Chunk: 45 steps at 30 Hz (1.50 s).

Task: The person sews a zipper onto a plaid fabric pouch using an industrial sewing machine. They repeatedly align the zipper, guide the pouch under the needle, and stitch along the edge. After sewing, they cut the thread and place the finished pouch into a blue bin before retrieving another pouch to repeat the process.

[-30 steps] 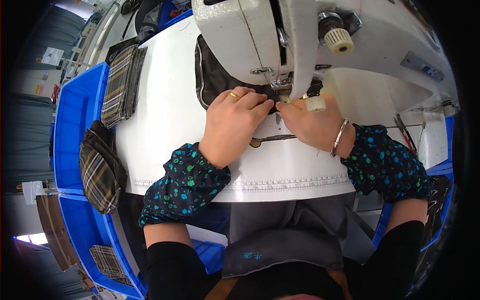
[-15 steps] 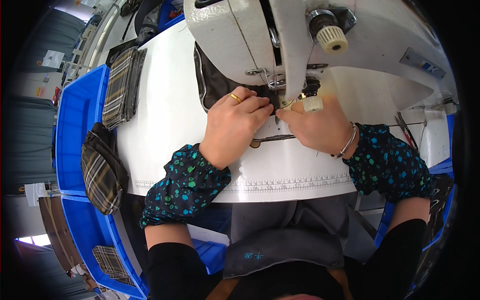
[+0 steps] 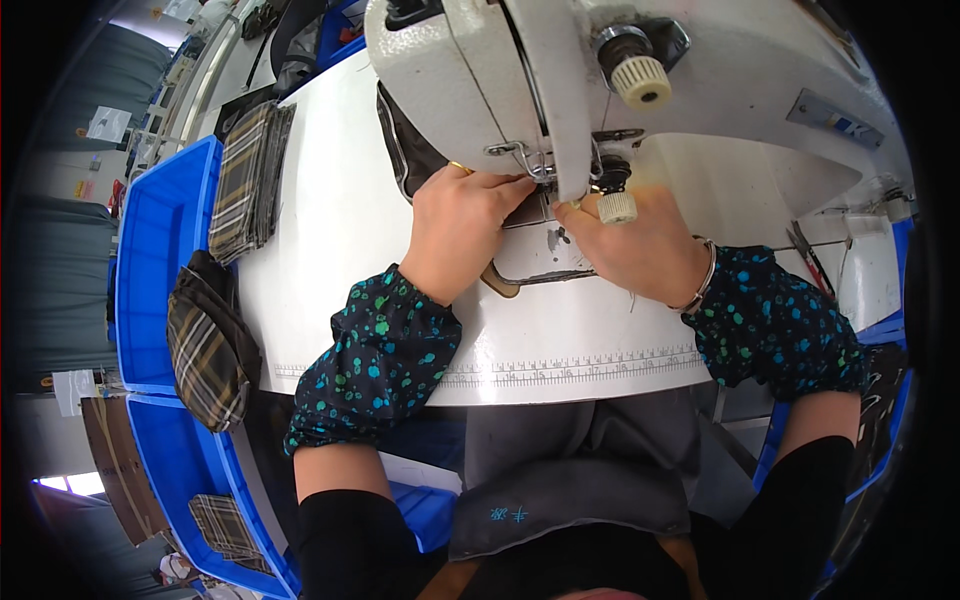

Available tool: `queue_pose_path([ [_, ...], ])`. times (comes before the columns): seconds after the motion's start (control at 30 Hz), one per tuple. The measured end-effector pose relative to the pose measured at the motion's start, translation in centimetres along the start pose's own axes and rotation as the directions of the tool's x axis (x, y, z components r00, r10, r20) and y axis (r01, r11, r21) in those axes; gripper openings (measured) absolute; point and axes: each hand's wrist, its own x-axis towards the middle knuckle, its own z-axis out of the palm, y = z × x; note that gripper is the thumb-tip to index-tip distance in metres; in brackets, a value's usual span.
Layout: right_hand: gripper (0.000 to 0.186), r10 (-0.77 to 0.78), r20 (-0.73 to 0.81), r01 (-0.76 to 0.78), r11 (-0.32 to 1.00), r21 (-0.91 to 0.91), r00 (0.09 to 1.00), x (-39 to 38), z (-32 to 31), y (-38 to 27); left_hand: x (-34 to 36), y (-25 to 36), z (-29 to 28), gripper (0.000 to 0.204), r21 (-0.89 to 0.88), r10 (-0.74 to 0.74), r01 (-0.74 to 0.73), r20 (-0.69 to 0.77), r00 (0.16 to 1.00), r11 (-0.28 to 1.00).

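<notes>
Under the head of a white sewing machine (image 3: pixel 450 80) lies a piece of dark fabric (image 3: pixel 412 150) with a pale line along its left edge. My left hand (image 3: pixel 458 225), a ring on one finger, is closed on the fabric's near edge, just left of the presser foot. My right hand (image 3: pixel 640 245) is right of the foot with curled fingers, its thumb and index fingertip close to the needle area. What those fingers hold, if anything, is hidden. Below my hands a dark-rimmed plate seam (image 3: pixel 545 277) shows in the white table (image 3: pixel 330 250).
Folded plaid fabric (image 3: pixel 250 180) is stacked at the table's left. A plaid pouch-like piece (image 3: pixel 208 340) hangs over the left edge beside blue bins (image 3: pixel 165 270). Scissors-like tools (image 3: pixel 812 260) lie at the right. A printed ruler strip (image 3: pixel 570 375) runs along the near edge.
The dark fabric has moved away from me under the foot, showing more of the plate. My left hand has shifted slightly away and left; my right hand stays close to the foot.
</notes>
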Motion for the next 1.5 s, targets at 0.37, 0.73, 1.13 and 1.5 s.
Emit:
queue_pose_path([
  [0.37,0.012,-0.009,0.038,0.013,0.997,-0.081,0.999,-0.4,0.2,-0.5,-0.3,0.6,-0.6,0.040,0.031,-0.100,0.099,0.037,0.994,0.995],
  [0.73,0.049,0.396,0.478,-0.578,0.183,0.795,0.784,-2.4,-5.0,-6.3,-7.4,9.7,-5.2,0.046,-0.445,-0.364,0.262,-0.161,0.917,0.856],
  [1.13,0.025,0.692,-0.029,-0.429,0.478,0.767,0.721,-16.8,-13.7,-9.5,-13.1,12.7,-3.7,0.020,-0.527,-0.495,0.294,-0.291,0.819,0.797],
  [1.5,0.036,0.731,-0.661,-0.497,0.517,0.697,-0.168,-42.4,-39.4,-3.5,-12.9,10.6,-1.3,0.017,-0.307,-0.461,0.375,-0.289,0.839,0.875],
])
